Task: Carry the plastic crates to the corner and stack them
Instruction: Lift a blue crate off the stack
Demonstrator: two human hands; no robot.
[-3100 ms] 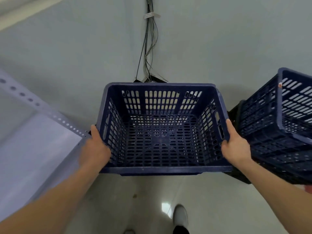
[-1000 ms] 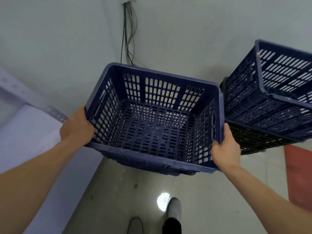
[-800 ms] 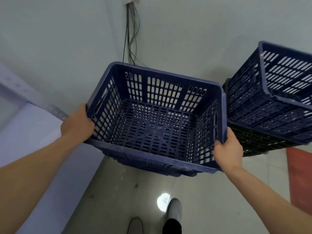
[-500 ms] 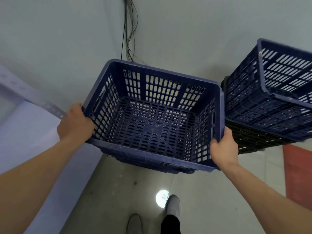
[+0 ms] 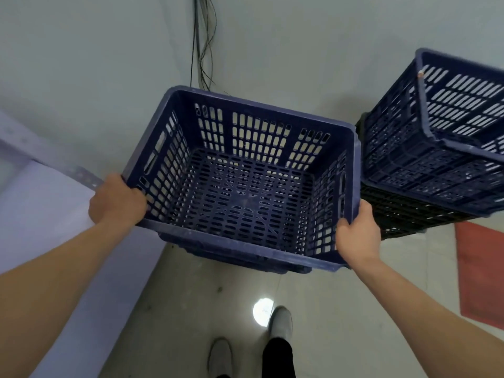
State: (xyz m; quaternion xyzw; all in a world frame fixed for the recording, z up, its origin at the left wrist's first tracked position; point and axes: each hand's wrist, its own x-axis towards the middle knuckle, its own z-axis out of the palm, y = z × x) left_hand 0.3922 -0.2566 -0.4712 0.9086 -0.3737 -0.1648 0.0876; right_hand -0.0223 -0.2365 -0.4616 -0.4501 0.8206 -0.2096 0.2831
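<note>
I count three crates here. The one I am carrying is a dark blue slatted crate (image 5: 240,186), empty, filling the middle of the frame and tilted a little, its left side higher than the near right corner. My left hand (image 5: 117,200) sits at the crate's left wall, at centre left of the frame, fingers curled tight over the rim and wall. My right hand (image 5: 357,236) grips the near right corner, right of centre, thumb along the outside of the wall and the other fingers wrapped under the rim; both hands are clamped on this one crate.

At the upper right of the frame stands a stack of two: another blue crate (image 5: 441,148) on top of a black crate (image 5: 403,214). The carried crate's right wall is just beside that stack; I cannot tell whether they touch.

Behind, two pale walls meet in a corner at top centre, where a bundle of cables (image 5: 203,42) runs down. A perforated metal strip (image 5: 79,173) crosses the left edge. At the bottom of the frame I see my two shoes (image 5: 281,323) on the grey floor, and one red patch (image 5: 482,274) on the floor at the right edge.
</note>
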